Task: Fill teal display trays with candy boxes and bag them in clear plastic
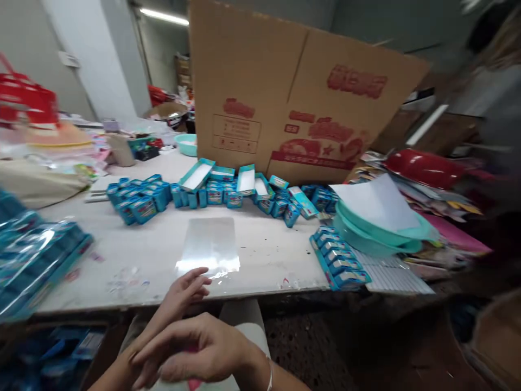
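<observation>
My left hand (pixel 187 293) reaches over the front edge of the white table (pixel 277 255), its fingers stretched out and nothing visible in them. Its fingertips are at the near edge of a clear, shiny plastic sheet (pixel 211 244); whether they touch it I cannot tell. Closer to me, my right hand (pixel 207 347) crosses over my left forearm, fingers loosely bent and thumb apart, with no object seen in it. Behind the sheet stand several small blue boxes (pixel 140 198) in clusters, with open blue trays (pixel 197 175) lying on top of some.
A wrapped stack of blue boxes (pixel 44 255) sits at left. At right are a filled blue tray (pixel 340 258) and green basins (pixel 366 233) with white paper (pixel 378 203) on top. A tall cardboard carton (pixel 277 81) stands behind. Below left lies an open box of blue packages (pixel 61 353).
</observation>
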`<state>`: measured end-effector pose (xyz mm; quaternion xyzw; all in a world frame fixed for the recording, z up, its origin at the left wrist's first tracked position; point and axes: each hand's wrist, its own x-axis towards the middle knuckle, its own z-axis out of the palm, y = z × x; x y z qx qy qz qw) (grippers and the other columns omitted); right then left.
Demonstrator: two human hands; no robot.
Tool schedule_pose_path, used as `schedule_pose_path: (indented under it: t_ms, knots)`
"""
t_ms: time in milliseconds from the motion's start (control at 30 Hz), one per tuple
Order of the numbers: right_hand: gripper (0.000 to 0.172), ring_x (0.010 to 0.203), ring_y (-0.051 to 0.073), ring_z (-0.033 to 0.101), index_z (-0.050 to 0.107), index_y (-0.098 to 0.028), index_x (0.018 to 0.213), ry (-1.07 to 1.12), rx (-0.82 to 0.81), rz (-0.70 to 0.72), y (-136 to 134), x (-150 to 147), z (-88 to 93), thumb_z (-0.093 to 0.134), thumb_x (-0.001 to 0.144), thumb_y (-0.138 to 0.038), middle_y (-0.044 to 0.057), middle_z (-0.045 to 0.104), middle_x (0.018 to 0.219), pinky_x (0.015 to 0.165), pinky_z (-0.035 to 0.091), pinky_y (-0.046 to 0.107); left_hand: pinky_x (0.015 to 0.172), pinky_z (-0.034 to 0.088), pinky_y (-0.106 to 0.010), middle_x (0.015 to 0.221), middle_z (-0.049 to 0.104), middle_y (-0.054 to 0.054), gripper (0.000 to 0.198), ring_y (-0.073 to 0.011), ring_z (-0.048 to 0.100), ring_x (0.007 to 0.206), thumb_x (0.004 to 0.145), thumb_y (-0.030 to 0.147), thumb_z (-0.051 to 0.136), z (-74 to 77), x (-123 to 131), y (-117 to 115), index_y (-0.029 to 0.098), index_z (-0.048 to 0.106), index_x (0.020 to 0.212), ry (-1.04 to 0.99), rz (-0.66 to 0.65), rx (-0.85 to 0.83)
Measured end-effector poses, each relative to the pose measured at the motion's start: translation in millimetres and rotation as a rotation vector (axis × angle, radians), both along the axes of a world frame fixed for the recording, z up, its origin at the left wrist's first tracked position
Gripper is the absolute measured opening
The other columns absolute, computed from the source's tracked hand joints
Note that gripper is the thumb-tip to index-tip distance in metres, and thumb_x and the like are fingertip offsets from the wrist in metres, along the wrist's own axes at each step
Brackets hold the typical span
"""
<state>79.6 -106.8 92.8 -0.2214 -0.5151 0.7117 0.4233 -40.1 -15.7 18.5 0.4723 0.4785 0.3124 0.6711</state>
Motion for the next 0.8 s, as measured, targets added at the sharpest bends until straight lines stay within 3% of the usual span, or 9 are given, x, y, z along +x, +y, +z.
schedule_pose_path:
  t_ms: [100, 200, 333, 400, 433, 467, 567, 667, 800]
  knots:
    - [0.043, 0.089, 0.019, 0.072, 0.072, -0.019, 0.112, -0.076, -0.139, -0.289, -4, 49, -46.0, 0.071, 0.083, -0.051, 0.007, 0.076, 0.094, 0.087, 0.054, 0.034, 0.08, 0.051, -0.03, 0.108, 0.069, -0.007, 0.064, -0.0192, 0.064, 0.086, 0.081, 0.06, 0.066, -3.8, -5, 11, 0.02, 0.055, 0.13, 0.092, -0.005, 0.079]
    - [0.034, 0.082, 0.019, 0.07, 0.073, -0.017, 0.102, -0.201, -0.174, -0.789, -24, 122, -78.6, 0.069, 0.086, -0.046, 0.008, 0.076, 0.088, 0.082, 0.054, 0.033, 0.081, 0.051, -0.032, 0.111, 0.071, -0.008, 0.068, -0.0217, 0.065, 0.089, 0.08, 0.064, 0.065, -11.5, 7, 22, 0.022, 0.054, 0.132, 0.152, -0.046, 0.113]
    - [0.03, 0.086, 0.015, 0.067, 0.069, -0.022, 0.101, -0.059, -0.109, -1.766, -66, 255, -99.7, 0.071, 0.083, -0.045, 0.002, 0.072, 0.092, 0.088, 0.051, 0.031, 0.085, 0.052, -0.036, 0.117, 0.07, -0.011, 0.07, -0.0256, 0.067, 0.097, 0.08, 0.066, 0.063, -12.3, 62, 29, 0.021, 0.054, 0.134, 0.105, -0.168, 0.073]
    - [0.029, 0.098, 0.014, 0.065, 0.068, -0.024, 0.102, 0.053, -0.026, -2.061, -78, 325, -106.7, 0.073, 0.081, -0.044, 0.0, 0.069, 0.099, 0.098, 0.047, 0.033, 0.091, 0.051, -0.038, 0.122, 0.069, -0.013, 0.068, -0.0276, 0.065, 0.107, 0.083, 0.065, 0.061, -10.8, 106, 27, 0.02, 0.054, 0.133, 0.036, -0.251, 0.029]
    - [0.03, 0.102, 0.015, 0.064, 0.068, -0.024, 0.1, 0.059, -0.048, -2.089, -79, 356, -109.6, 0.074, 0.078, -0.044, 0.0, 0.069, 0.101, 0.103, 0.044, 0.033, 0.094, 0.05, -0.039, 0.127, 0.067, -0.014, 0.067, -0.0282, 0.064, 0.113, 0.084, 0.064, 0.059, -11.5, 131, 26, 0.02, 0.054, 0.134, -0.01, -0.295, 0.007]
    - [0.033, 0.106, 0.016, 0.064, 0.068, -0.023, 0.098, 0.056, -0.104, -2.015, -76, 383, -111.8, 0.074, 0.077, -0.048, 0.001, 0.07, 0.103, 0.106, 0.042, 0.035, 0.098, 0.049, -0.039, 0.132, 0.064, -0.015, 0.066, -0.0285, 0.06, 0.12, 0.085, 0.064, 0.058, -13.7, 158, 25, 0.02, 0.054, 0.135, -0.062, -0.339, -0.016]
    - [0.053, 0.113, 0.024, 0.064, 0.071, -0.019, 0.101, 0.016, -0.314, -1.608, -54, 440, -113.2, 0.069, 0.075, -0.065, 0.009, 0.071, 0.114, 0.105, 0.045, 0.04, 0.109, 0.041, -0.042, 0.152, 0.045, -0.016, 0.075, -0.0292, 0.045, 0.138, 0.086, 0.065, 0.055, -29.1, 241, 23, 0.019, 0.045, 0.145, -0.201, -0.453, -0.09]
    - [0.063, 0.111, 0.031, 0.067, 0.07, -0.017, 0.11, -0.001, -0.51, -1.293, -28, 460, -111.1, 0.068, 0.075, -0.069, 0.015, 0.072, 0.115, 0.095, 0.053, 0.045, 0.121, 0.024, -0.043, 0.166, 0.016, -0.011, 0.091, -0.0277, 0.018, 0.152, 0.084, 0.071, 0.052, -47.3, 316, 21, 0.019, 0.028, 0.154, -0.229, -0.483, -0.124]
    - [0.062, 0.098, 0.034, 0.072, 0.07, -0.014, 0.106, -0.006, -0.742, -1.196, -14, 453, -122.0, 0.073, 0.07, -0.065, 0.015, 0.077, 0.095, 0.086, 0.057, 0.049, 0.125, 0.008, -0.039, 0.166, 0.01, -0.013, 0.103, -0.0265, 0.008, 0.153, 0.082, 0.075, 0.05, -57.5, 373, 11, 0.013, 0.018, 0.157, -0.272, -0.405, -0.111]
